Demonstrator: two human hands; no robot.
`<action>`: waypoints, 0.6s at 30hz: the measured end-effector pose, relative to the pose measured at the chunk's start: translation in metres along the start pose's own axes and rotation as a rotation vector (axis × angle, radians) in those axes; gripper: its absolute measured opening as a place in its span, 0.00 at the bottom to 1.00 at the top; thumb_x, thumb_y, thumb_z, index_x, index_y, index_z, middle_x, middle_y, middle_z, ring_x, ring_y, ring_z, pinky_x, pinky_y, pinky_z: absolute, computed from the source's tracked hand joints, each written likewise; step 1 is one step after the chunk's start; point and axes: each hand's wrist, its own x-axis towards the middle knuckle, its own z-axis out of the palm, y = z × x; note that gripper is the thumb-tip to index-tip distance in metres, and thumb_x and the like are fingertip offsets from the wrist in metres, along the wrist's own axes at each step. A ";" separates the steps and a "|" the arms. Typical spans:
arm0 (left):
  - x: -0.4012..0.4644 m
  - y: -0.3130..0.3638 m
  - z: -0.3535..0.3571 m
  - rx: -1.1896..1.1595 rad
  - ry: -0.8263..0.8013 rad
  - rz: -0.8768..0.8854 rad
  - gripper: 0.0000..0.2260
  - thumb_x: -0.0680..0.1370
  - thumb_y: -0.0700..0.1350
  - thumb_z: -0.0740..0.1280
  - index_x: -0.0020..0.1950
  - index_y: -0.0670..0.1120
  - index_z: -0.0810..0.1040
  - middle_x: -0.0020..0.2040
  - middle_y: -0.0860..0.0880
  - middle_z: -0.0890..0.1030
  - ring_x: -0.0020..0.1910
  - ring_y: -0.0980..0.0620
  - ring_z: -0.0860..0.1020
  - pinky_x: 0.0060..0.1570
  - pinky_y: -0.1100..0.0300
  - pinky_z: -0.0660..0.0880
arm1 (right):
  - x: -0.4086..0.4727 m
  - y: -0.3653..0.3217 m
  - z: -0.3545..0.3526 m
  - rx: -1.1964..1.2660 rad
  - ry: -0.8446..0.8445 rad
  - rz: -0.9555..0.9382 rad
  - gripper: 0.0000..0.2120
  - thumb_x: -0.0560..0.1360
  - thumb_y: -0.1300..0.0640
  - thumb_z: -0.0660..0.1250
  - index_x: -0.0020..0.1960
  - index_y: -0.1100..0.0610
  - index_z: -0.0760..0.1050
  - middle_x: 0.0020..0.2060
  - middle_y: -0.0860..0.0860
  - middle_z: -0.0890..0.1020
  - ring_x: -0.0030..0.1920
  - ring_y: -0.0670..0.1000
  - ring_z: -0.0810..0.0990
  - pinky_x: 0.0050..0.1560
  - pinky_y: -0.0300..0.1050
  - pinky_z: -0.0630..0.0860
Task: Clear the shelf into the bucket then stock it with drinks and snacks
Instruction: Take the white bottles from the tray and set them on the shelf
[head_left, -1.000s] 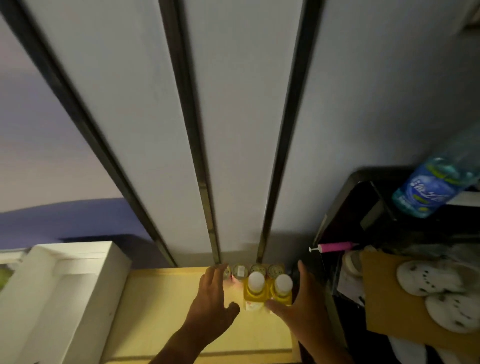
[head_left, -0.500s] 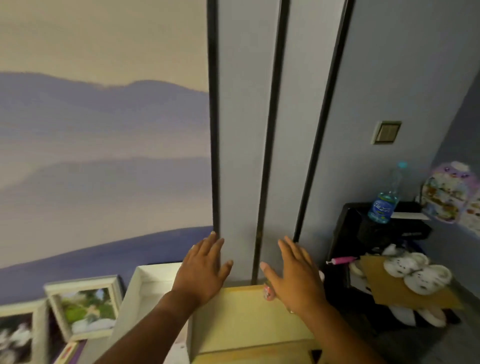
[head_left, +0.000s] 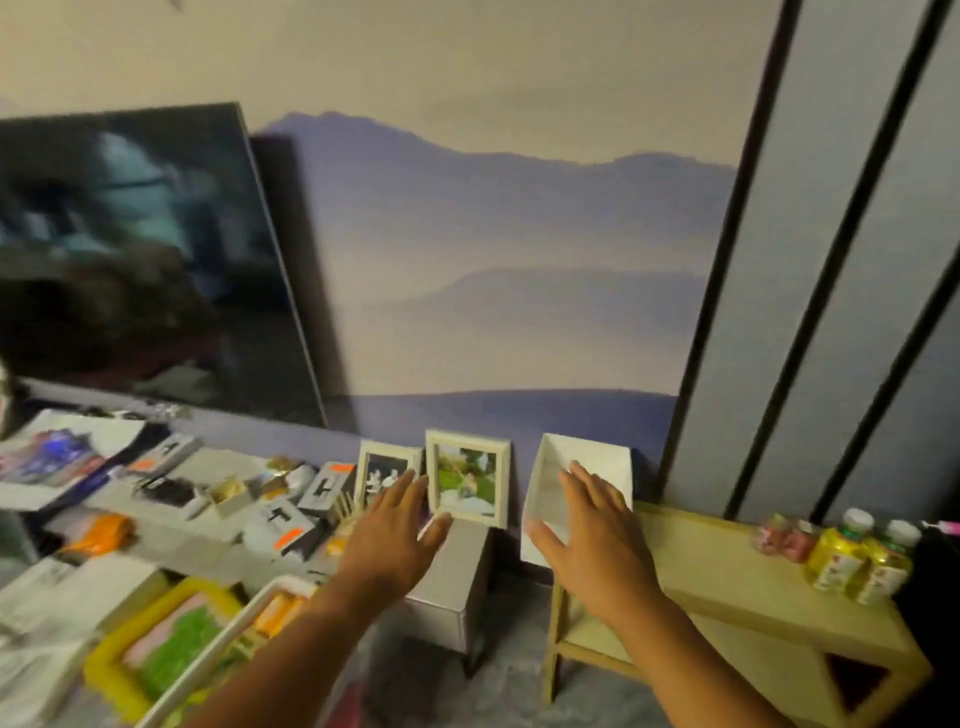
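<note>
The light wooden shelf (head_left: 727, 566) stands at the right. Two yellow drink bottles (head_left: 857, 561) with white caps and a pink packet (head_left: 782, 538) stand at its far right end. My left hand (head_left: 389, 535) hovers open, fingers spread, over a grey cabinet and in front of two photo frames (head_left: 467, 483). My right hand (head_left: 597, 540) hovers open in front of a white box (head_left: 582, 462) that leans at the shelf's left end. Neither hand holds anything. No bucket is in view.
A grey cabinet (head_left: 452, 571) at the left carries small boxes and clutter (head_left: 291, 519). A large dark screen (head_left: 145, 260) leans on the wall behind it. A yellow-rimmed tray (head_left: 156, 649) and papers lie at the lower left. Dark-trimmed wall panels (head_left: 831, 260) rise behind the shelf.
The view has swung left, away from the bottles toward the cabinet. Both hands left the bottles on the shelf and moved left with it, open and empty.
</note>
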 end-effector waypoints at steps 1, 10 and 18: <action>-0.020 -0.025 -0.013 0.000 0.003 -0.038 0.31 0.80 0.66 0.54 0.80 0.52 0.58 0.80 0.50 0.58 0.78 0.49 0.57 0.76 0.51 0.56 | -0.013 -0.024 0.011 0.044 -0.023 -0.017 0.38 0.76 0.30 0.55 0.79 0.49 0.55 0.79 0.48 0.59 0.77 0.53 0.58 0.74 0.52 0.61; -0.124 -0.230 -0.102 0.008 0.048 -0.251 0.29 0.81 0.61 0.58 0.79 0.50 0.60 0.80 0.48 0.60 0.77 0.46 0.59 0.74 0.49 0.60 | -0.068 -0.211 0.115 0.161 -0.196 -0.146 0.37 0.77 0.34 0.59 0.79 0.49 0.54 0.79 0.47 0.60 0.76 0.52 0.59 0.73 0.53 0.65; -0.094 -0.393 -0.078 0.024 -0.152 -0.100 0.32 0.78 0.67 0.58 0.79 0.55 0.57 0.80 0.51 0.57 0.77 0.48 0.58 0.73 0.51 0.61 | -0.057 -0.314 0.261 0.101 -0.279 -0.001 0.37 0.77 0.33 0.59 0.79 0.51 0.56 0.77 0.49 0.62 0.75 0.53 0.61 0.73 0.50 0.65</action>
